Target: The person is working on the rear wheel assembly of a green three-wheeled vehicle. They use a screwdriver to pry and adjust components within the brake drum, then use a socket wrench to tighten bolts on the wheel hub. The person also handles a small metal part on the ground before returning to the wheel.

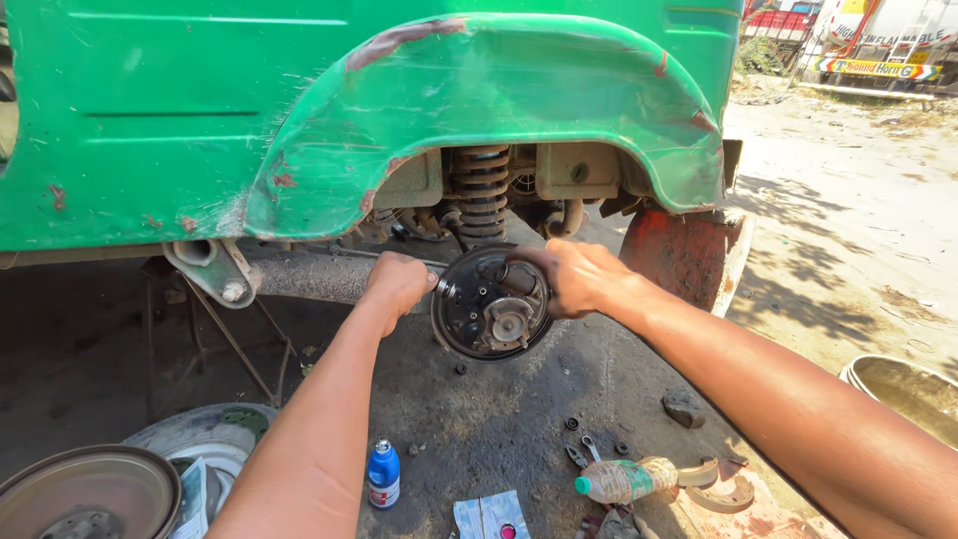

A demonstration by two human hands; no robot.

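Along the bottom of the frame a blue bottle (383,474), a plastic bottle (624,480) and curved brake shoes (720,487) lie on the dirt ground (499,419). At centre the bare brake backing plate (490,303) stands on edge, face toward the camera, axle axis running back under the green vehicle body (299,110). The left hand (396,284) is fisted at its left rim, on what I cannot tell; the right hand (574,276) has its fingers curled over the upper right, on the wheel cylinder, judging by the stripped plate mid-brake-service, where steady, small finger work seems needed.
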